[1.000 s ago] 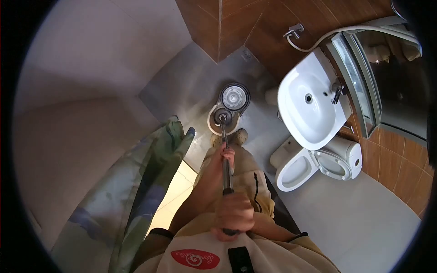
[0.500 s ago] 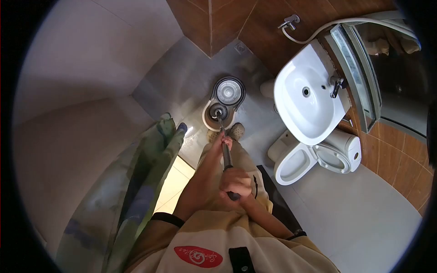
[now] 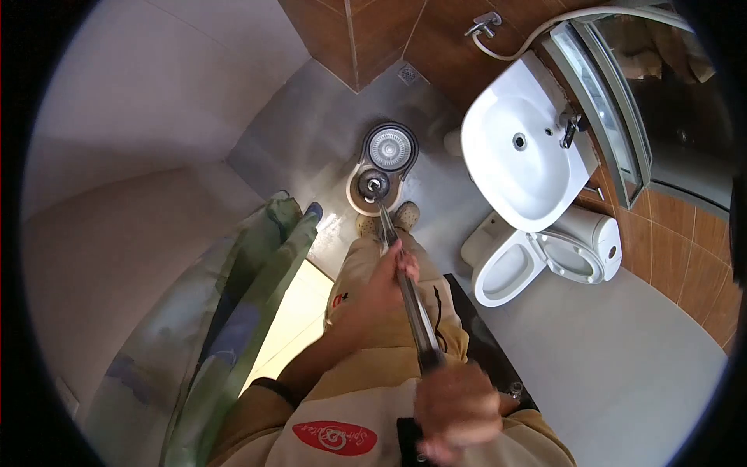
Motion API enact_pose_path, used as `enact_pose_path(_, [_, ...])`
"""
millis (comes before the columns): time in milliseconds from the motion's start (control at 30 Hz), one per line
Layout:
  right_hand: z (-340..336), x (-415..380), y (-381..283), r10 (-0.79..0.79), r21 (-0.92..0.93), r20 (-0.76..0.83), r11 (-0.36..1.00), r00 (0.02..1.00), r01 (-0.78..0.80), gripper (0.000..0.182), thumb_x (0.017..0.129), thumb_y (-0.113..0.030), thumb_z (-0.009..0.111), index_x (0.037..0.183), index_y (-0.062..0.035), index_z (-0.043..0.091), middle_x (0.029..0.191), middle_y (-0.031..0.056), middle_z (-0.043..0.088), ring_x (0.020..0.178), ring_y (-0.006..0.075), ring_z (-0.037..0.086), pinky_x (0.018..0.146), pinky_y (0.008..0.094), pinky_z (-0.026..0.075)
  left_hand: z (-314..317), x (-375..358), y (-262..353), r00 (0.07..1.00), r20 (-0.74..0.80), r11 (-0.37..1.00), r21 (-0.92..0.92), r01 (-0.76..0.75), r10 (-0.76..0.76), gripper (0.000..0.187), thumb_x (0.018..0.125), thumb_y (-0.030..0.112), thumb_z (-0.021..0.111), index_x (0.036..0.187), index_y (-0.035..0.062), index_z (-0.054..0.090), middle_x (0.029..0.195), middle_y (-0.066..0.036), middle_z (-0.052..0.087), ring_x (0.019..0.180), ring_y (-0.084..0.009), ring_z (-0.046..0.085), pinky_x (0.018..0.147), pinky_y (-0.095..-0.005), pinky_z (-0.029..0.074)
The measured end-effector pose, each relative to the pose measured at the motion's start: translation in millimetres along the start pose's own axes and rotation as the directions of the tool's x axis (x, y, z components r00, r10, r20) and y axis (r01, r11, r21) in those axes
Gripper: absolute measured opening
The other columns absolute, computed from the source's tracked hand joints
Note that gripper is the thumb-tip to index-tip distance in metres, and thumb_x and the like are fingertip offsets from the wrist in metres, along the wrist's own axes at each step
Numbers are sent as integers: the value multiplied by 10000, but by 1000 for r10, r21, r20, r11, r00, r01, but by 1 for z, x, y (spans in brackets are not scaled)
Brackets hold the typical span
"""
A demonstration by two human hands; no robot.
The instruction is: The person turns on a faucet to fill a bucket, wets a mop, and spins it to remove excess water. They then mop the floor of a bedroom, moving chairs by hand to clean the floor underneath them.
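Note:
Both my hands are on the long metal handle of a spin mop [image 3: 418, 315]. My left hand [image 3: 391, 274] is wrapped around the lower pole, and my right hand [image 3: 457, 406], slightly blurred, grips the dark upper end close to my body. The mop's lower end reaches into the near compartment of a spin mop bucket [image 3: 350, 189] on the floor. In the bucket's far compartment is a round, light-coloured spin basket [image 3: 390, 149]. My shoes [image 3: 406, 215] stand just behind the bucket.
A white washbasin [image 3: 490, 183] and a toilet with its lid up [image 3: 498, 292] are on the right. Above the basin sits a mirror cabinet [image 3: 615, 101]. A patterned curtain [image 3: 249, 311] hangs at left, by a lit doorway. The grey floor [image 3: 303, 117] has a drain [image 3: 408, 74].
My right hand has pulled the handle's upper end back toward my body and to the right. My left hand has also come back. More of the pole shows between them.

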State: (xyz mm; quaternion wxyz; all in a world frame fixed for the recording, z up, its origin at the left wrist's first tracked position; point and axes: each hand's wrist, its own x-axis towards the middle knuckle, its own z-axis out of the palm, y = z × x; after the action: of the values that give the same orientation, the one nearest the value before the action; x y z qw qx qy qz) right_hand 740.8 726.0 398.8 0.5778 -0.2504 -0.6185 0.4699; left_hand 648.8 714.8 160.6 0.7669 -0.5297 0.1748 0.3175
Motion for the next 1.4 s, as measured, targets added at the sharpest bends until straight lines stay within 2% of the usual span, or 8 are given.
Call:
enact_pose_path(133, [6,3,2,-123,-125,32,984,992,126,162,722,-137,604,609,-93,496,520,5,423,401,163,405,370,299,298,-6,-4,-14,964,53,966,-4,-260,260,291,864,286,642,743,99,454,581,26,400,543,-71,462,500,-245,406])
enact_pose_path(200, [4,-7,17,56,-5,295,998,954,-57,204,641,-84,635,509,-40,487,531,52,509,428,189,523,408,272,437,-16,14,16,969,163,981,21,-193,187,290,870,286,636,737,96,460,582,39,409,503,-59,448,492,-239,386])
enact_pose_path(267, [23,-14,28,-89,-86,-115,993,989,79,215,739,-107,594,557,-37,503,496,47,461,378,190,451,370,293,362,-8,5,14,916,393,892,379,-246,85,304,881,296,614,690,110,468,552,52,408,476,-52,469,504,-249,381])
enact_pose_path(367, [10,-15,51,-60,24,59,998,996,58,179,690,-85,598,547,-31,505,513,49,470,388,194,462,375,291,368,-33,39,49,971,144,965,155,-212,191,344,893,309,587,626,135,457,527,61,439,467,-58,502,509,-269,378])
enact_pose_path(1000, [-9,-77,168,137,-126,109,984,985,-123,121,613,17,560,551,-52,483,535,90,487,446,232,493,437,316,378,-80,138,172,945,326,951,302,-71,-33,403,863,364,598,534,158,493,545,29,520,486,-131,485,509,-291,371])
enact_pose_path(1100, [-6,-70,176,173,-172,59,972,983,-160,139,660,16,575,576,-44,482,557,95,488,467,251,488,446,333,370,-81,149,187,982,180,999,-2,-54,53,447,864,480,536,540,180,470,540,46,490,550,-197,468,477,-292,346])
enact_pose_path(1200, [-11,-20,76,231,-190,225,963,946,-190,212,701,-19,600,553,-75,460,543,58,462,458,240,486,431,333,367,-54,85,115,849,432,840,542,25,-304,387,884,442,534,618,166,483,539,55,458,540,-166,464,468,-295,334])
enact_pose_path(1400, [-9,23,-21,-25,37,221,999,975,17,229,689,-87,604,512,-76,460,519,29,447,409,176,456,383,298,342,-9,-13,-23,982,49,918,349,-186,180,357,888,445,555,697,163,449,536,67,443,462,-92,401,458,-255,327])
